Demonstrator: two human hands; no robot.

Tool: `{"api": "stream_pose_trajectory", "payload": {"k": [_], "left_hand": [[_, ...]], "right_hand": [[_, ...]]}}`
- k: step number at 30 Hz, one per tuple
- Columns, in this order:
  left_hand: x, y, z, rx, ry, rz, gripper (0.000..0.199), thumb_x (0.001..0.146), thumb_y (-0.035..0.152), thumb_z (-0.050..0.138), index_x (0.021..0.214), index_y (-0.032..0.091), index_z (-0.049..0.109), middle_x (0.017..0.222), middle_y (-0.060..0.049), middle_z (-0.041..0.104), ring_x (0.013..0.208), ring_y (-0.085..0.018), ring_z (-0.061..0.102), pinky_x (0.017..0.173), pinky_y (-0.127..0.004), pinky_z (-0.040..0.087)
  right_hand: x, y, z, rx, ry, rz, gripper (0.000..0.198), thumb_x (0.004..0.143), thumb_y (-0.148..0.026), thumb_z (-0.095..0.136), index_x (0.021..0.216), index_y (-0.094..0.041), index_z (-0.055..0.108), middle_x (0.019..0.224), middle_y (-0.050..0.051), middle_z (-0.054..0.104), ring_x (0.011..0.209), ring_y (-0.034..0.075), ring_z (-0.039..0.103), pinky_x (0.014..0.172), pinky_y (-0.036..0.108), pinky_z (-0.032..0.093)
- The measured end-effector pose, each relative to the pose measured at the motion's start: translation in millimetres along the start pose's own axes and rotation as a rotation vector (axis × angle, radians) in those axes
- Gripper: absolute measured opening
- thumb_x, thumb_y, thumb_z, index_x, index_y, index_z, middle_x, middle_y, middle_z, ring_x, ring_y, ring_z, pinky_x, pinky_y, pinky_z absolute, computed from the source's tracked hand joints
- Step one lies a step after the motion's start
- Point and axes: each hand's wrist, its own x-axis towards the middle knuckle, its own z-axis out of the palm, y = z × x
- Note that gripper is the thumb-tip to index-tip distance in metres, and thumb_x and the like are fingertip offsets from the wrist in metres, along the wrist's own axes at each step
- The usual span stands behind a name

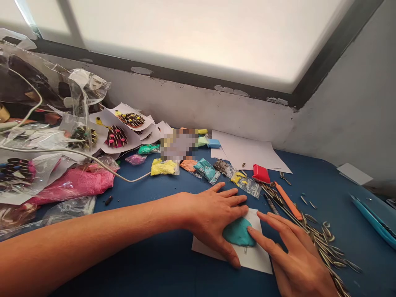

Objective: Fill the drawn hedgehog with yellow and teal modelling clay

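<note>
A flattened lump of teal modelling clay (239, 232) lies on a small sheet of white paper (260, 262) with a pencil mark below the clay. My left hand (213, 220) rests flat with its fingers spread, thumb and forefinger bracketing the clay's left and upper side. From the right, my right hand (292, 251) reaches in with fingers stretched out. One of its fingertips touches the clay's right edge. Beside that hand lie many striped sunflower seeds (321, 237) and an orange cutter knife (287, 200).
Bags of coloured clay (163, 167), a red clay block (261, 173) and white sheets (247, 150) lie beyond my hands. Seed-covered clay models (116, 136) on paper, a pink cloth (89, 181) and a white cable (102, 163) fill the left. A blue pen-like tool (371, 218) lies right.
</note>
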Motion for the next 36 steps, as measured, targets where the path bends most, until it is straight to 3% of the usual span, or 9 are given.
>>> {"api": "stream_pose_trajectory", "payload": {"k": [17,22,36], "left_hand": [[0,-1,0,0.007,0.002,0.007,0.094,0.078,0.059,0.063,0.151,0.009,0.029,0.160,-0.016,0.018,0.150,-0.031,0.012,0.120,-0.055,0.002],[1,-1,1,0.007,-0.006,0.000,0.093,0.078,0.058,0.063,0.151,0.010,0.028,0.160,-0.015,0.017,0.150,-0.031,0.011,0.120,-0.055,0.000],[1,-1,1,-0.014,-0.005,-0.011,0.095,0.077,0.061,0.063,0.151,0.012,0.029,0.160,-0.013,0.016,0.150,-0.032,0.008,0.119,-0.058,0.003]], "right_hand": [[4,-2,1,-0.028,0.008,0.045,0.036,0.087,-0.010,0.046,0.116,-0.016,0.066,0.135,0.013,0.053,0.127,0.026,0.046,0.100,0.040,0.044],[6,1,3,0.017,0.020,0.025,0.039,0.086,-0.008,0.045,0.118,-0.018,0.065,0.136,0.012,0.052,0.129,0.025,0.045,0.100,0.040,0.043],[13,-3,5,0.018,0.008,0.149,0.052,0.081,-0.004,0.040,0.123,-0.027,0.060,0.137,0.006,0.053,0.130,0.021,0.047,0.097,0.043,0.049]]}}
